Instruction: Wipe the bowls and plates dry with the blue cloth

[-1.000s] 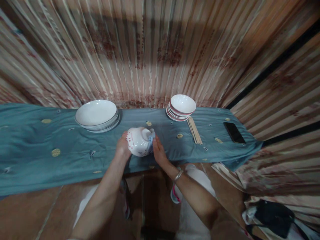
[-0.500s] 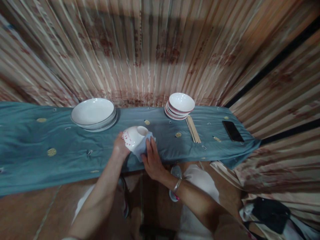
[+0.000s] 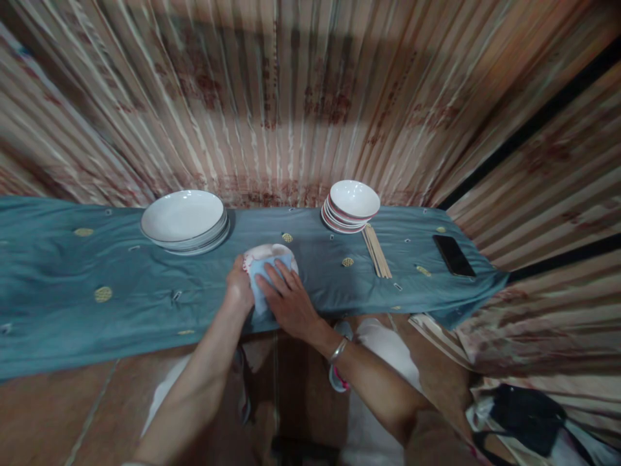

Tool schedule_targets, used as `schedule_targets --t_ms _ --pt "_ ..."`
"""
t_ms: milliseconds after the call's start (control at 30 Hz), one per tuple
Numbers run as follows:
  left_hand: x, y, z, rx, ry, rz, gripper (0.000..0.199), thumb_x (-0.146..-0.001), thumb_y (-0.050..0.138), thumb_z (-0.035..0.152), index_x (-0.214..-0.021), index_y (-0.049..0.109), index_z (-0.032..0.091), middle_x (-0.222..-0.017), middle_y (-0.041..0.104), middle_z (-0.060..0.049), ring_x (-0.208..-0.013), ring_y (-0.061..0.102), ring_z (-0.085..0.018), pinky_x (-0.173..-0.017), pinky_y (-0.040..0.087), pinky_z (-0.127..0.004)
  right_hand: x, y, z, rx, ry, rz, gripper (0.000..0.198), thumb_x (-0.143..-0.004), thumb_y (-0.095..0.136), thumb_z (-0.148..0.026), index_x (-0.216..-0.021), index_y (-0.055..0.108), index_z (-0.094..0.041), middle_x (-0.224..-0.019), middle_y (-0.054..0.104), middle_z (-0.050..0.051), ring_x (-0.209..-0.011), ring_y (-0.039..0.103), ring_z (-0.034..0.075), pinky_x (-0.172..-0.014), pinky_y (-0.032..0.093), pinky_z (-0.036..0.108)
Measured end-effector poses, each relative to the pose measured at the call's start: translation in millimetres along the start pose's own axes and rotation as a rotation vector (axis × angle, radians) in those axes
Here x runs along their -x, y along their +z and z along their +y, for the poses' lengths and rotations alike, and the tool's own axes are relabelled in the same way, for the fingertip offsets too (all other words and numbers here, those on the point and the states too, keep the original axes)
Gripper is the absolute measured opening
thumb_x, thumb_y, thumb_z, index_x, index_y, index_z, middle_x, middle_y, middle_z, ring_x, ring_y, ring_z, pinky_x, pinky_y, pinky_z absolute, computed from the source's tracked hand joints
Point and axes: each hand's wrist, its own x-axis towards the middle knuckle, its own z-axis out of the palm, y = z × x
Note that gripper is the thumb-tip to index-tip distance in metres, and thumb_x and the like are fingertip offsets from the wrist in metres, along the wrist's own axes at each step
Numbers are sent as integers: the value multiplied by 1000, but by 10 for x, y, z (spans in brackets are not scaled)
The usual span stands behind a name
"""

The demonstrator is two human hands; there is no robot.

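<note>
A white bowl with a red pattern (image 3: 263,250) is held above the near part of the table, its foot ring facing up and away. My left hand (image 3: 239,285) grips the bowl's left rim, with the fingertips hidden behind it. Over the bowl's outer side lies a light blue cloth (image 3: 262,268), which covers much of the bowl. My right hand (image 3: 290,298) presses this cloth against the bowl with its fingers laid across it. A silver bangle circles the right wrist.
On the blue-green tablecloth (image 3: 145,304) stand a stack of white plates (image 3: 184,217) at left and stacked bowls (image 3: 354,199) behind to the right. Chopsticks (image 3: 376,252) lie beside the bowls. A black phone (image 3: 453,255) rests near the right end. Pleated curtains (image 3: 301,97) hang behind.
My right hand has slid left with the cloth, from the bowl's right side to across its front. The cloth now covers more of the bowl, and the left hand keeps its grip.
</note>
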Motion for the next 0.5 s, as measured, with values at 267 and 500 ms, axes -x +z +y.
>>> schedule_targets --t_ms 267,500 --pt "139 106 -108 -15 65 -59 63 -98 29 54 -115 65 5 -80 75 -13 -77 74 -25 -74 60 -34 -151 -144 0 -20 3 17 47 -98 43 -19 -144 46 -17 -152 46 10 -148 26 26 -119 25 47" --pt "222 194 -210 -64 166 -132 62 -100 26 52 -108 69 8 -88 75 -12 -97 72 -24 -88 57 -32 -284 -302 19 -31 52 14 43 -97 45 -18 -139 53 -19 -150 49 8 -145 29 25 -119 20 48"
